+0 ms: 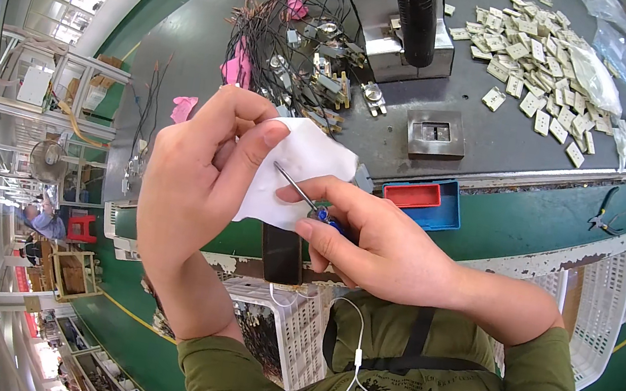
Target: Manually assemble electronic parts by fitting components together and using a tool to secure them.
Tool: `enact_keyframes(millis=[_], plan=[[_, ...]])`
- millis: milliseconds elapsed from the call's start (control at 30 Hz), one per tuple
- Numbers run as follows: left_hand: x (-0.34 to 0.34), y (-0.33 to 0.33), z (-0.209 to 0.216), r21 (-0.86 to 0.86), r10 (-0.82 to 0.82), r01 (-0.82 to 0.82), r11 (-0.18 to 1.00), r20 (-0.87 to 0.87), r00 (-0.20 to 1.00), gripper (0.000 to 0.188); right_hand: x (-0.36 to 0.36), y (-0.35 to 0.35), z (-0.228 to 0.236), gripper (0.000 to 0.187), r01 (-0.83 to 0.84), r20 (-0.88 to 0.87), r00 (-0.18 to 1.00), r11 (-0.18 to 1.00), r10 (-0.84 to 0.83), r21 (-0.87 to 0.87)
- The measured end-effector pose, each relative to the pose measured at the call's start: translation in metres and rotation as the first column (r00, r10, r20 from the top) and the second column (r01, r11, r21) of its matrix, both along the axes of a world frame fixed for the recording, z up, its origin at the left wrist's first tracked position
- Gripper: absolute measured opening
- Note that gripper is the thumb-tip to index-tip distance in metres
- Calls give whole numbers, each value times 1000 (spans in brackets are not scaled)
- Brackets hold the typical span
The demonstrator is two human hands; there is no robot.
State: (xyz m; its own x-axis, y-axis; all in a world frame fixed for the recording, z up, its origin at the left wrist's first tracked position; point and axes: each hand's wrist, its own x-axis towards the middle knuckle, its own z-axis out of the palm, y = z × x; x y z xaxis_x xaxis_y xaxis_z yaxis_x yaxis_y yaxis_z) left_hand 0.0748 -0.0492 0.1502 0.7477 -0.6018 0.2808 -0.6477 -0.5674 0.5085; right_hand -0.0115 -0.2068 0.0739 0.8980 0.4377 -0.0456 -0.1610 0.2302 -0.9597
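Note:
A white sheet [305, 150], paper or cloth, is pinched between the thumb and fingers of my left hand [210, 156]. In my right hand [394, 248] is a small screwdriver [296, 187] with a thin metal shaft and a blue handle, mostly hidden by my fingers. Its shaft points up and left across the sheet, with the tip over the sheet's middle; whether it touches cannot be told. Below the sheet, a dark phone [282, 256] lies at the bench edge with a white cable at its lower end.
A metal press [402, 31] stands at the back, with a square metal fixture [435, 134] in front. Wired parts [320, 67] pile up left; many pale flat pieces [544, 60] lie right. A blue tray [449, 208] holds a red tray [412, 195]. Pliers [605, 215] lie far right.

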Motion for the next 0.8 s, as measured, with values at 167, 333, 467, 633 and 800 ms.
enact_keyframes(millis=[167, 333, 467, 633, 800], plan=[[-9, -9, -5, 78, 24, -36, 996, 145, 989, 11, 1, 1, 1, 33, 83, -49, 995, 996, -84, -21], [-27, -9, -21, 197, -20, -63, 978, 392, 920, 13, 2, 11, -9, 31, 197, -75, 977, 980, -198, -20], [-46, -8, -30, 294, -69, -54, 954, 393, 917, 30, 6, 14, -23, 21, 392, 97, 919, 915, -383, -96], [-56, 3, -21, 5, 48, -50, 999, 200, 979, 42, 10, 15, -35, 25, 524, 349, 827, 829, -440, -198], [-23, -4, -34, -295, 115, -92, 951, 62, 991, 23, 8, 16, -42, 27, 596, 489, 758, 763, -431, -251]])
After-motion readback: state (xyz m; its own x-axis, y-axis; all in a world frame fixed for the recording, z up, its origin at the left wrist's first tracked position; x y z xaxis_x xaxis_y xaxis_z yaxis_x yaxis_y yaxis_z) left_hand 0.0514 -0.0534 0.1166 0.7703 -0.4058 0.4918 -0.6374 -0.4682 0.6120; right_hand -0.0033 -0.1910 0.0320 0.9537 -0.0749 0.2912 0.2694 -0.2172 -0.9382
